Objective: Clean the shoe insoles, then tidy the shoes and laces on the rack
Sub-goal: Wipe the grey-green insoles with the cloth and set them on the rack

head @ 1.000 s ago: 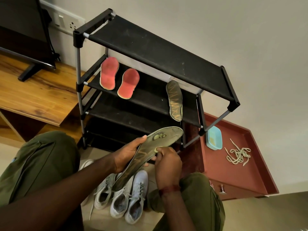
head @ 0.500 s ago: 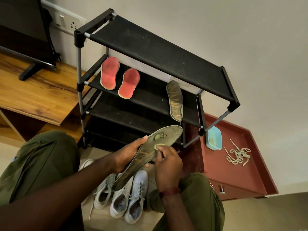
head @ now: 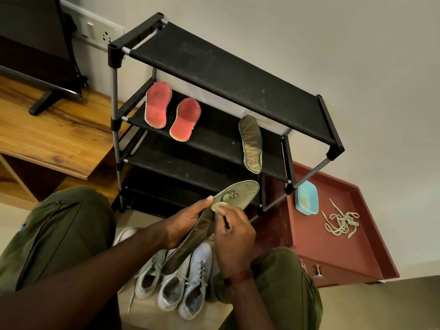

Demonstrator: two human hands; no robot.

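My left hand [head: 188,225] grips a long olive-green insole [head: 240,194] by its edge, held tilted over the shoes. My right hand [head: 234,236] pinches a small pale pad [head: 217,206] against the insole's middle. On the black rack [head: 214,67] the second shelf carries two red insoles [head: 158,104] [head: 185,120] at the left and a dark insole [head: 250,144] at the right. Several white shoes [head: 181,282] stand on the floor between my knees. A tangle of pale laces [head: 341,221] lies on the red tray-top cabinet.
A light blue dish [head: 307,198] sits on the red cabinet [head: 333,253] to the right of the rack. A wooden desk [head: 47,136] with a dark screen [head: 31,44] stands at the left. A wall socket plate [head: 100,32] is behind the rack.
My right hand has slid the small pad down the insole from near its toe end toward the middle. The left hand and the insole have stayed put.
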